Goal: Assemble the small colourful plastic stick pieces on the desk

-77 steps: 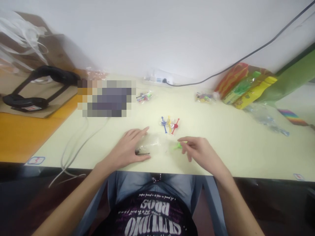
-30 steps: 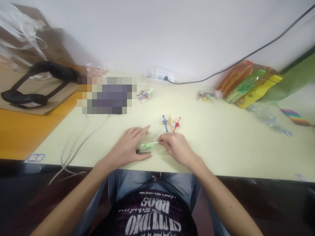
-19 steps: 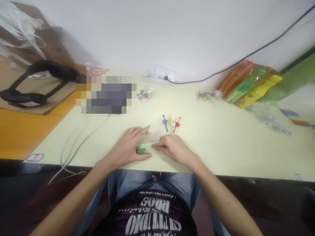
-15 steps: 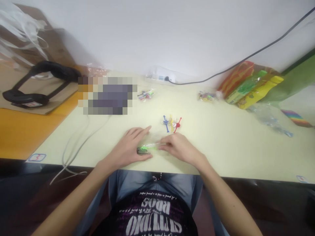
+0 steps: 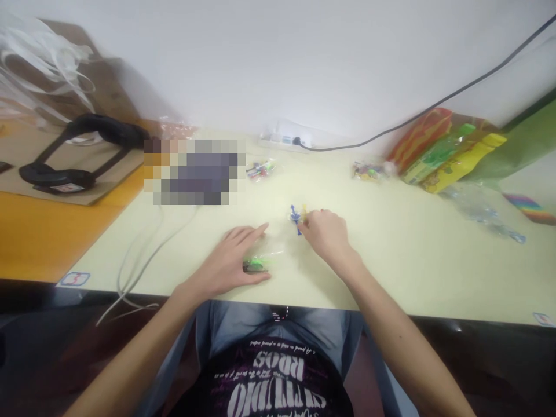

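You are at an indoor workstation; whether it belongs to a workshop or an office cannot be told. Identify it by the pale table (image 5: 434,260) set against a plain wall (image 5: 238,69), with marked labels (image 5: 75,279) at its front corners. At the rear, note the power strip (image 5: 286,136) and black cable (image 5: 324,150). Small parts (image 5: 296,216) lie before you; cardboard (image 5: 26,147) covers an orange surface (image 5: 30,249) to your left.
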Demonstrator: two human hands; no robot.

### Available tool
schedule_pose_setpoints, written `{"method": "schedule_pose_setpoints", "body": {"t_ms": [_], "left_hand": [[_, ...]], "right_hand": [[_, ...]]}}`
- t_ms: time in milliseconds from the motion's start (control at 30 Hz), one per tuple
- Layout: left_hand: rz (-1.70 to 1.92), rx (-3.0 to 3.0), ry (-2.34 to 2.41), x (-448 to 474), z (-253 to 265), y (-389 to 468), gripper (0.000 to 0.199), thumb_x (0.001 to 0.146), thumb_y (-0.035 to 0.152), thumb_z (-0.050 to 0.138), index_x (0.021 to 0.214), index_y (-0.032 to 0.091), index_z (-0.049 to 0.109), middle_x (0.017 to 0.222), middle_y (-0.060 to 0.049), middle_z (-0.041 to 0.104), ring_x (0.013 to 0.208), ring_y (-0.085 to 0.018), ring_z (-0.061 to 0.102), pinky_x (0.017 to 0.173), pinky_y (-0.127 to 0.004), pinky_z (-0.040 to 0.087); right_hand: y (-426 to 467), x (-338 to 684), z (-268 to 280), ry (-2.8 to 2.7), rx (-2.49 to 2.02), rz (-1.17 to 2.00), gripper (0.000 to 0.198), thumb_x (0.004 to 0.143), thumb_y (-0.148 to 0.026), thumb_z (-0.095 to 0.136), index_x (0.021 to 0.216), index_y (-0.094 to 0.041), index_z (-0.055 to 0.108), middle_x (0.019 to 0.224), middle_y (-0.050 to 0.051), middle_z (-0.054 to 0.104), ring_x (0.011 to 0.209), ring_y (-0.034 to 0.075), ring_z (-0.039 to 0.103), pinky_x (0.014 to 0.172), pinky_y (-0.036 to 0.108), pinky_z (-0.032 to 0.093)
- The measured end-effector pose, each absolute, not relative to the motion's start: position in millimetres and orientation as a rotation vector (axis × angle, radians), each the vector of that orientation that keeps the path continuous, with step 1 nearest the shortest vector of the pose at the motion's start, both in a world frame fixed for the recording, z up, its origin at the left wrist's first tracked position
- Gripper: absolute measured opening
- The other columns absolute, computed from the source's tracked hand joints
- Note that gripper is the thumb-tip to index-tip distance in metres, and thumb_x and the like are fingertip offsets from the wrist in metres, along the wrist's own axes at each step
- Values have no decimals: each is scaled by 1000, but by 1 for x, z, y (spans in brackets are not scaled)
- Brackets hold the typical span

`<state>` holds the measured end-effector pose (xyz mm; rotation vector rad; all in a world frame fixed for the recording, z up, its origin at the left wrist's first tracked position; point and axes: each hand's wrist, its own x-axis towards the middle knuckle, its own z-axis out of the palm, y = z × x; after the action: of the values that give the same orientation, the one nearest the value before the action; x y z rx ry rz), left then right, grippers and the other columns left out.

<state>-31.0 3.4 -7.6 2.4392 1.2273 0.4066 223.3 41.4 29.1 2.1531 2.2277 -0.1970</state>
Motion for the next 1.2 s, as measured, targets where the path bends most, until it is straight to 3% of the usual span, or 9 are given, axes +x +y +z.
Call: {"method": "schedule_pose_setpoints", "body": {"t_ms": [300, 667, 1000, 1200], "left_hand": [[440, 2419, 1229, -34, -6, 4, 101, 84, 52, 83, 166, 31, 27, 147, -7, 60, 137, -33, 51, 116, -48, 40], [433, 2430, 1225, -33, -8, 4, 99, 86, 55, 79, 166, 31, 27, 147, -8, 60, 138, -33, 49, 117, -48, 40], [429, 2440, 1207, -33, -8, 4, 99, 87, 55, 79, 167, 31, 23, 147, -8, 60, 138, -33, 49, 117, -49, 39], [452, 2433, 1212, -33, -7, 4, 99, 87, 53, 79, 167, 32, 25, 145, -7, 61, 136, -32, 51, 116, -48, 41]], "right_hand": [[59, 201, 28, 2209, 2033, -222, 33, 97, -8, 48, 118, -16, 72, 113, 19, 74, 106, 30, 73, 83, 35, 52], [60, 206, 26, 2240, 2032, -363, 25, 90, -15, 58, 107, -18, 76, 110, 14, 77, 104, 29, 74, 79, 34, 53], [54, 208, 24, 2237, 2009, -341, 28, 100, -17, 49, 114, -16, 73, 113, 18, 75, 108, 30, 73, 81, 35, 52], [51, 201, 27, 2234, 1948, -325, 29, 96, -13, 55, 120, -15, 72, 114, 20, 75, 114, 29, 72, 86, 33, 52]]}}
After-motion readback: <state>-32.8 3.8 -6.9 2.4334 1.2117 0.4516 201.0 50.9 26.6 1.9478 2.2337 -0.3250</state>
